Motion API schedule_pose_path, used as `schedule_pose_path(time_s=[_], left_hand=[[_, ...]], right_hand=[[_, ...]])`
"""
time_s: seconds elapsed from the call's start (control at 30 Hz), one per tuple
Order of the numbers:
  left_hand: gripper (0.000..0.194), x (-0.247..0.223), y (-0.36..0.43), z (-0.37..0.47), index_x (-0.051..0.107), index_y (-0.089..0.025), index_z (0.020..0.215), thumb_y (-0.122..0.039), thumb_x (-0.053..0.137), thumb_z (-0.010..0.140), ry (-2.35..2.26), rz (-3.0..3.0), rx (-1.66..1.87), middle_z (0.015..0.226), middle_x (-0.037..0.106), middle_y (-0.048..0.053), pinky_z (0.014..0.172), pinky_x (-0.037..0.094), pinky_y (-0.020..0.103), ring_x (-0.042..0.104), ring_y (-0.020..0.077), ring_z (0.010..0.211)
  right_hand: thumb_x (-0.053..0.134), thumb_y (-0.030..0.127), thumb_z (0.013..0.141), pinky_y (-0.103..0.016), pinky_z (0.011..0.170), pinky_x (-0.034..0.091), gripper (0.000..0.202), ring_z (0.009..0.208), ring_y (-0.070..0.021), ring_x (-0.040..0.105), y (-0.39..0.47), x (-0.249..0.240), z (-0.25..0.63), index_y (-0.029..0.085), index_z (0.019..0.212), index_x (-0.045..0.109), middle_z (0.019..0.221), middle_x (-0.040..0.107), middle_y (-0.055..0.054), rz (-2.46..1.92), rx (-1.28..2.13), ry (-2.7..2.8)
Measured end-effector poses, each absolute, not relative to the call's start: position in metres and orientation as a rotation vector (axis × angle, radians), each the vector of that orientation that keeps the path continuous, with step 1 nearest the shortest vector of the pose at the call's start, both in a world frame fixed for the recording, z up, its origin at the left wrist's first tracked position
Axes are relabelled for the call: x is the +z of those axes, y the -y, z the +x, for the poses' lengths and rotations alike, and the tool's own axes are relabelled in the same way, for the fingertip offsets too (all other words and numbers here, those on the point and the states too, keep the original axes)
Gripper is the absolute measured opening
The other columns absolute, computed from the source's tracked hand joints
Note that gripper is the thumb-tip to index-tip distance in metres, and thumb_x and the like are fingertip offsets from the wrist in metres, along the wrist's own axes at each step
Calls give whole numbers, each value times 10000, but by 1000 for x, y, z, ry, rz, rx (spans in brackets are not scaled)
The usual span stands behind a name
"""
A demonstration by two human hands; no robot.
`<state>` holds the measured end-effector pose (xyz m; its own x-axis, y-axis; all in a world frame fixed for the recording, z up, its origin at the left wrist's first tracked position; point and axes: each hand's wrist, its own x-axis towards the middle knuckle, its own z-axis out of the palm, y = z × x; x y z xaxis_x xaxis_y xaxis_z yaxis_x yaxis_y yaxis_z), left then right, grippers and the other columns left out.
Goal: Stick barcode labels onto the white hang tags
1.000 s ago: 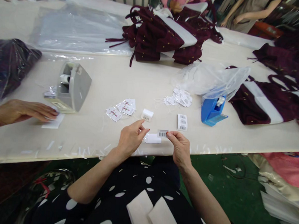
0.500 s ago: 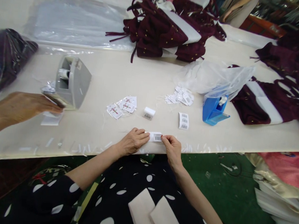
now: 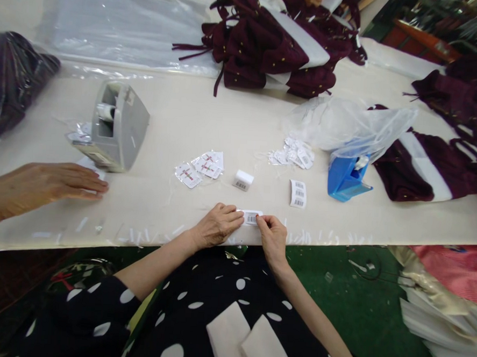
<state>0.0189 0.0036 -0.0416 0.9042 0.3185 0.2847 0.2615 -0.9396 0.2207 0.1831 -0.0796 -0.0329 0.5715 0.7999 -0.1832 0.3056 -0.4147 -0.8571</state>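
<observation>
Currently, a white tag (image 3: 253, 212) with a barcode label (image 3: 251, 219) lies on the worktop (image 3: 181, 113), its long axis running sideways between both hands. The left hand (image 3: 219, 224) rests folded fingers on the tag's left end; whether it grips, I cannot tell. The right hand (image 3: 273, 237) pinches the label's right edge. Both are equally near. Just beyond the tag sits a label stack (image 3: 244, 180), the closest obstacle; beyond-left, printed tags (image 3: 201, 168); beyond-right, a barcode strip (image 3: 298, 194) and blue dispenser (image 3: 347, 177). Well left of it rests a co-worker's hand (image 3: 48, 185).
</observation>
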Motion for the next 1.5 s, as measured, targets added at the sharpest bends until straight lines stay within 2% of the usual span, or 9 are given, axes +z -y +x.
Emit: schedule_pose_path(time_s=[0.67, 1.0, 1.2, 1.37, 1.43, 1.5], left_hand=[[290, -43, -5, 17, 504, -150, 1136, -211, 401, 872, -412, 2902, 470, 1075, 588, 100, 739, 351, 353, 459, 220, 989], [284, -40, -4, 20, 515, -129, 1123, -175, 388, 873, -403, 2917, 425, 1121, 570, 119, 739, 349, 352, 465, 216, 985], [309, -42, -5, 19, 504, -131, 1151, -173, 408, 861, -381, 2902, 417, 1138, 580, 121, 731, 339, 352, 464, 223, 994], [319, -43, -5, 19, 509, -131, 1155, -186, 427, 852, -389, 2895, 419, 1130, 584, 124, 735, 345, 356, 463, 226, 994], [315, -42, -5, 19, 516, -140, 1151, -187, 429, 852, -401, 2888, 421, 1120, 589, 121, 735, 350, 353, 464, 224, 990], [299, -40, -4, 20, 532, -152, 1131, -182, 423, 855, -418, 2879, 417, 1100, 595, 115, 740, 352, 347, 467, 218, 984]], right_hand=[[496, 437, 761, -282, 634, 398, 290, 602, -154, 533, 76, -32, 181, 177, 689, 600, 643, 605, -22, -2116, 644, 1001], [464, 311, 803, -274, 622, 352, 201, 631, -160, 518, 77, -40, 180, 177, 707, 578, 653, 596, -39, -2299, 206, 1409], [465, 317, 813, -282, 631, 367, 201, 652, -172, 533, 77, -42, 182, 177, 714, 570, 662, 596, -49, -2309, 167, 1488], [449, 343, 833, -309, 656, 419, 257, 703, -189, 560, 80, -42, 188, 138, 925, 573, 780, 616, -85, -2257, 144, 1428], [416, 299, 859, -333, 746, 426, 264, 827, -202, 569, 84, -41, 186, 138, 1001, 571, 890, 631, -112, -2145, 70, 1550], [394, 255, 879, -369, 887, 375, 284, 1007, -211, 535, 91, -40, 180, 159, 1091, 557, 1049, 625, -116, -1996, 40, 1796]])
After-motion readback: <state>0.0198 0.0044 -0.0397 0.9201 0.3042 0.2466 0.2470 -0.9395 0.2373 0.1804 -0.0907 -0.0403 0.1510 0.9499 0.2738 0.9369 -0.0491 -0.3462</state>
